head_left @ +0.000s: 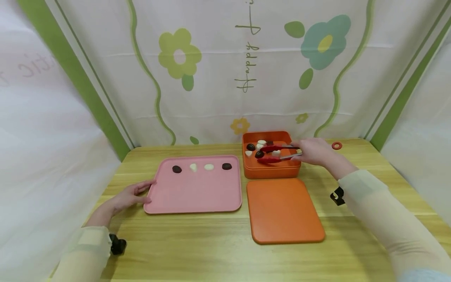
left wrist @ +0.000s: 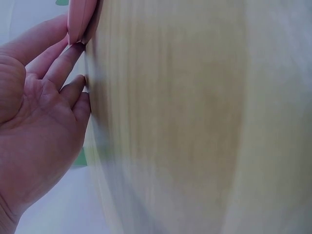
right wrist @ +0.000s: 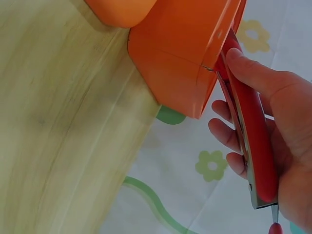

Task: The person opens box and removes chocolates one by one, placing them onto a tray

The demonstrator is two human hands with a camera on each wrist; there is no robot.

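My right hand (head_left: 314, 151) grips a pair of red-and-metal tongs (right wrist: 251, 131), thumb on one arm and fingers round the other. The tong tips are inside an orange box (head_left: 271, 172), on either side of a dark oval chocolate-like piece (head_left: 259, 154); whether they squeeze it I cannot tell. White and dark pieces lie around it in the box. My left hand (head_left: 128, 197) touches the left edge of a pink tray (head_left: 197, 196), its fingers nearly straight. Along the tray's far side sit a dark oval (head_left: 177, 169), a white heart (head_left: 193, 167), a white oval (head_left: 209, 167) and a dark piece (head_left: 227, 166).
An orange lid (head_left: 285, 211) lies flat in front of the box, to the right of the tray. A red ring (head_left: 336, 145) is near the back right edge of the wooden table (head_left: 183, 250). Behind the table hangs a flower-printed curtain (head_left: 211, 98).
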